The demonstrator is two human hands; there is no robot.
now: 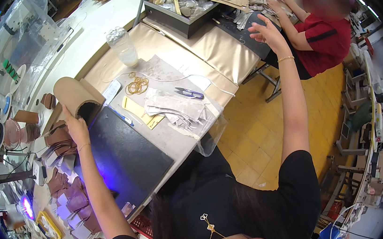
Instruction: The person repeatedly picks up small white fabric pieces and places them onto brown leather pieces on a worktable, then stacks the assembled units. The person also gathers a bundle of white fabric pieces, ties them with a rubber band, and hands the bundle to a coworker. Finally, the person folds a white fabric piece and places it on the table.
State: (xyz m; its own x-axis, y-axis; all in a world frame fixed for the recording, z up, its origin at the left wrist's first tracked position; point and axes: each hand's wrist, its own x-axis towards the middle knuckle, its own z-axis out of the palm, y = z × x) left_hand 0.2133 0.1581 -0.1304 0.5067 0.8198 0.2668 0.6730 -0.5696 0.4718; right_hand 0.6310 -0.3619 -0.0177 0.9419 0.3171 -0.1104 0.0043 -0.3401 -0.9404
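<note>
My left hand (pixel 75 124) grips the lower edge of a rolled tan sheet of material (pixel 73 96) standing at the far side of a black mat (pixel 122 155). My right hand (pixel 267 31) is stretched out high to the right, fingers spread, holding nothing, above the gap beside a beige padded table (pixel 214 46). A thin bracelet circles that wrist.
A plastic bottle (pixel 122 46), rubber bands (pixel 137 85), small snips (pixel 189 92), a pen (pixel 121 116) and grey cut pieces (pixel 173 108) lie on the table. Stacks of brown and white cutouts (pixel 66 200) sit left. A person in red (pixel 321 38) works at a black tray (pixel 180 19).
</note>
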